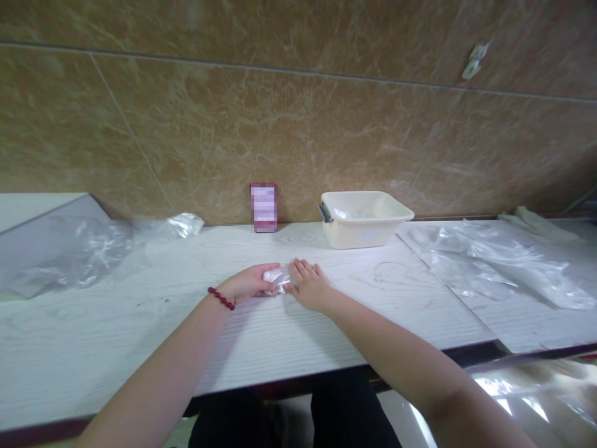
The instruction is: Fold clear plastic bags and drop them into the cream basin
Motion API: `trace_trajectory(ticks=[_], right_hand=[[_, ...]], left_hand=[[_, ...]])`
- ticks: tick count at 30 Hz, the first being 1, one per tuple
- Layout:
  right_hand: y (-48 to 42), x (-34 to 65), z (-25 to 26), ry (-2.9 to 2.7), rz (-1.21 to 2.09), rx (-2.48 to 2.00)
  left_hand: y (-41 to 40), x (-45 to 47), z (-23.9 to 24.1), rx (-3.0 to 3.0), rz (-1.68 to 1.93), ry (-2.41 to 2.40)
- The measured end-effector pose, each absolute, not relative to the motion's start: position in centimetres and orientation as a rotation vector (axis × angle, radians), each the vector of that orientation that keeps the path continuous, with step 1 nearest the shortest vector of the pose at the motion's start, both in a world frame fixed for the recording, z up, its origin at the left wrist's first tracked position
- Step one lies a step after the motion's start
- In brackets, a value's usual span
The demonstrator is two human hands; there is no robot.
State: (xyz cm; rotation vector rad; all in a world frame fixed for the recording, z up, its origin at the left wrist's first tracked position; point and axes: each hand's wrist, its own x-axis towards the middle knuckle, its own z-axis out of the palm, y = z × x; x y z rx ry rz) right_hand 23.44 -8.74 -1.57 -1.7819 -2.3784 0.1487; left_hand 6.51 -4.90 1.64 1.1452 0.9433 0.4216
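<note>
A small clear plastic packet (pixel 278 279) lies on the white wood-grain table between my two hands; what is inside it I cannot make out. My left hand (pixel 250 282), with a dark red bead bracelet (pixel 221 298) at the wrist, grips the packet's left side between thumb and fingers. Over its right edge, my right hand (pixel 308 284) lies flat, fingers stretched out and the thumb touching the plastic.
Behind my hands, a phone-like device (pixel 264 208) leans on the marble wall. A cream plastic tub (pixel 359 229) with a grey handle stands to its right. Clear plastic bags lie at the left (pixel 102 249) and the right (pixel 504 258).
</note>
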Motion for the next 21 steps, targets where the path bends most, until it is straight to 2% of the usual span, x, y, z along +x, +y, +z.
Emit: trace_trajectory(ticks=[5, 9, 14, 17, 21], right_hand=[[-8.3, 26.6, -0.9, -2.299, 0.160, -1.961], [-7.3, 28.0, 2.5, -2.147, 0.218, -1.972], [-7.0, 25.9, 7.7, -2.494, 0.793, -1.574], [-7.1, 24.7, 9.1, -2.707, 0.851, -1.572], [-6.3, 26.1, 10.5, -2.569, 1.076, -1.677]], left_hand=[[-4.7, 5.9, 1.7, 1.215, 0.418, 0.872], [-4.9, 5.6, 2.3, 1.404, 0.392, 0.661], [-5.6, 5.4, 2.7, 1.459, 0.278, 0.480], [-5.6, 5.2, 2.7, 1.426, 0.341, 0.460], [-5.1, 5.3, 2.6, 1.317, 0.628, 0.530]])
